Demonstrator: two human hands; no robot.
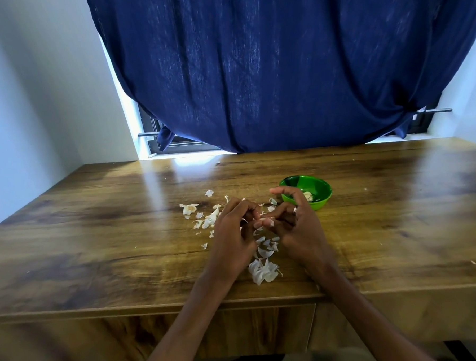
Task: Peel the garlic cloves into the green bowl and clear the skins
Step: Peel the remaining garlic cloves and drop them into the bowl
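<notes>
Between your two hands, left hand (234, 230) and right hand (297, 221), both grips pinch one garlic clove (264, 221) above the counter (96, 243). It is likely light, firm and slippery, so hold its ends. Papery skins (263, 270) lie below; the green bowl (321, 188) sits just beside. A blue curtain (280, 67) hangs behind.

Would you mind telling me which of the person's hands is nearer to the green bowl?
The right hand. Its raised fingers overlap the green bowl's near-left rim in the picture, while the left hand is farther left, beyond the garlic clove both hands hold.
</notes>
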